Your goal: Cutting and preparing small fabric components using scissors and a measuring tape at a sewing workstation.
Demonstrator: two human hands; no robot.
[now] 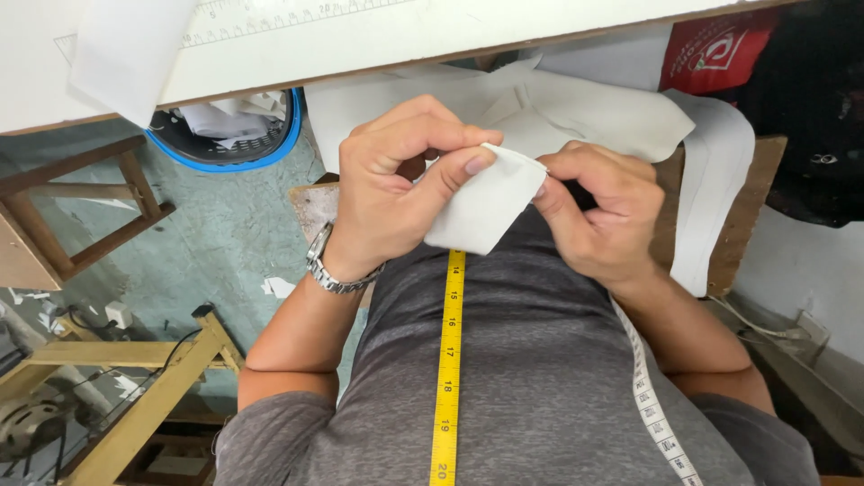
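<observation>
Left hand [396, 189] and right hand [598, 211] both pinch 1 small white cloth piece [481, 211] at its far edge, held over the lap. A fold looks begun (not pressed flat); more cloth [585, 117] lies beyond, a tape measure [448, 360] hangs near.

head cam | looks steeply down over chest | close on hands [504, 198] | single view, nothing shared

Small white cloth piece [481, 209], folded, pinched at top edge, hanging above lap.
</observation>
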